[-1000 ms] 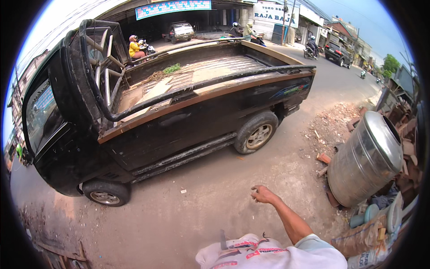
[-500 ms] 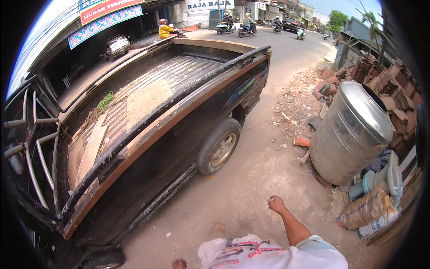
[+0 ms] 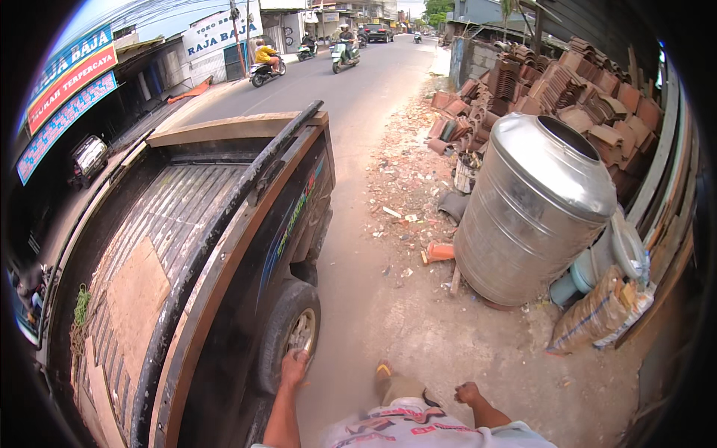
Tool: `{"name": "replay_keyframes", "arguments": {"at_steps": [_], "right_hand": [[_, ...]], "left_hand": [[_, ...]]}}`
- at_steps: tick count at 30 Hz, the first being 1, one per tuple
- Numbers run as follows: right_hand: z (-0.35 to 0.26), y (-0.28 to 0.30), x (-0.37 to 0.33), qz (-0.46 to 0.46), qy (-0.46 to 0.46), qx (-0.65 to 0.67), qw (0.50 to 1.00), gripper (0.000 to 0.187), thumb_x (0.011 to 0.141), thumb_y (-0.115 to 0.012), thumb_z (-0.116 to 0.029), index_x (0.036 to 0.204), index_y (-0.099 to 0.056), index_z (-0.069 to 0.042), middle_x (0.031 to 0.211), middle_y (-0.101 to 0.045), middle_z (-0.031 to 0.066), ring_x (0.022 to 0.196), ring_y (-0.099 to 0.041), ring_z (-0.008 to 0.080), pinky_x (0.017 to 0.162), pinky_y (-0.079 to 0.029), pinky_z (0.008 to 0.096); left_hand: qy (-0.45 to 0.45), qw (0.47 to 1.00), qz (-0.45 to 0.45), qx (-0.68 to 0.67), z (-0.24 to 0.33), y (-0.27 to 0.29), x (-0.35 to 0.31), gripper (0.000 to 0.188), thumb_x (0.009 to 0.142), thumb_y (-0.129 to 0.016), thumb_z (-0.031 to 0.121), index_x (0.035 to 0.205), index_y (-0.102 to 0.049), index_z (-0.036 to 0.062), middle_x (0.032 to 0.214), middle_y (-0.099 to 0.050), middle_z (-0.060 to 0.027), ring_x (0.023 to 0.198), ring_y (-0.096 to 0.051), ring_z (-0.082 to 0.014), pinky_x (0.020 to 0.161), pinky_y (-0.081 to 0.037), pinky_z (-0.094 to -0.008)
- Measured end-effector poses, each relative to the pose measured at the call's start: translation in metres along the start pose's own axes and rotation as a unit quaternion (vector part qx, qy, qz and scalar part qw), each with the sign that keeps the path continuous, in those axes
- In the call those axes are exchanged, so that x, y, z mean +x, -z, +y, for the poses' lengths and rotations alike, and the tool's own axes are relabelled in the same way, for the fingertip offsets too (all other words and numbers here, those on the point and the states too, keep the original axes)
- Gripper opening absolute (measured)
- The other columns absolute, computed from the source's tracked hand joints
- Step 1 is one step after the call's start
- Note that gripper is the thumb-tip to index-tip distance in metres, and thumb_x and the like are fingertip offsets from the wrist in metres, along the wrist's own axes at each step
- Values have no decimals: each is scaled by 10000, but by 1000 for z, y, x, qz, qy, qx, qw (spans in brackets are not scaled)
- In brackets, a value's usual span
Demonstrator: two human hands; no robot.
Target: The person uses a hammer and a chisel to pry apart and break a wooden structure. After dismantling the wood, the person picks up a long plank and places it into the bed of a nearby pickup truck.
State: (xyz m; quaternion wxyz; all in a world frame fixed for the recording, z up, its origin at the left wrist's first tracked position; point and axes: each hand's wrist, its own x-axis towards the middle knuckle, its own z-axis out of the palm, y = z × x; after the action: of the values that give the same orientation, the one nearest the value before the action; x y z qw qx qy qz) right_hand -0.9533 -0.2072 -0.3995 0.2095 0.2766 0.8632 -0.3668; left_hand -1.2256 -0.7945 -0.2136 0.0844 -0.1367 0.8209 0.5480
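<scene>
My left hand [image 3: 295, 367] is held out beside the rear wheel [image 3: 300, 332] of a black pickup truck, overlapping the tyre in view. Its fingers are loosely apart and nothing shows in them; whether it touches the wheel I cannot tell. My right hand [image 3: 467, 393] hangs over the ground at my right side, fingers curled in and holding nothing visible. A large dented metal water tank [image 3: 523, 216] stands ahead of it to the right. In the truck bed [image 3: 187, 194] lie a thin board [image 3: 138, 299], a wooden plank [image 3: 104, 388] and a green rope [image 3: 81, 306].
Rubble [image 3: 403, 201] and an orange pipe piece [image 3: 438, 252] lie left of the tank. Stacked roof tiles [image 3: 567, 89] rise behind it. Filled sacks [image 3: 597, 317] and long timbers [image 3: 665, 216] line the right side. A rider on a scooter [image 3: 346, 56] is on the road ahead.
I have moved forward along the truck's side and the view has turned right. My left hand has come up beside the wheel; truck and tank now appear further left.
</scene>
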Motion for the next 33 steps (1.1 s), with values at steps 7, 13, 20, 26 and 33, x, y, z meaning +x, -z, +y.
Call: {"name": "replay_keyframes", "arguments": {"at_steps": [7,13,20,26,33], "right_hand": [[-226,59,147,-39,-109,178,977,305,948,-691,-213,1034,-708,79,786,-751,173,675,-744,239,628,-598,379],[-364,139,316,-22,-46,154,987,363,952,-664,-217,1157,-656,83,892,-766,180,746,-770,243,663,-608,377],[-393,167,507,-83,-81,142,983,335,989,-620,-215,1120,-658,91,804,-705,165,698,-716,259,590,-582,375],[-491,249,627,-42,8,68,997,309,978,-637,-217,1131,-713,40,815,-714,147,707,-716,242,648,-595,372],[-684,362,881,-68,89,-101,989,499,881,-683,-368,1147,-719,52,1037,-743,289,1000,-736,414,897,-577,462]], "left_hand": [[110,967,-189,127,19,-65,113,510,928,-687,419,1218,-720,1,1095,-766,-204,1035,-733,-289,933,-543,-405],[182,942,-168,225,0,-86,163,437,930,-686,376,1153,-748,5,1100,-758,-195,1022,-729,-282,910,-550,-397],[186,955,-140,186,57,-153,343,363,938,-688,322,1120,-754,16,1042,-757,-164,959,-726,-256,851,-558,-382],[193,979,-61,28,152,-213,516,299,944,-689,276,1092,-759,25,993,-756,-137,905,-724,-234,801,-566,-370],[210,977,12,-27,196,-269,618,227,952,-690,222,1059,-765,36,935,-754,-106,842,-721,-208,742,-574,-355]]}}
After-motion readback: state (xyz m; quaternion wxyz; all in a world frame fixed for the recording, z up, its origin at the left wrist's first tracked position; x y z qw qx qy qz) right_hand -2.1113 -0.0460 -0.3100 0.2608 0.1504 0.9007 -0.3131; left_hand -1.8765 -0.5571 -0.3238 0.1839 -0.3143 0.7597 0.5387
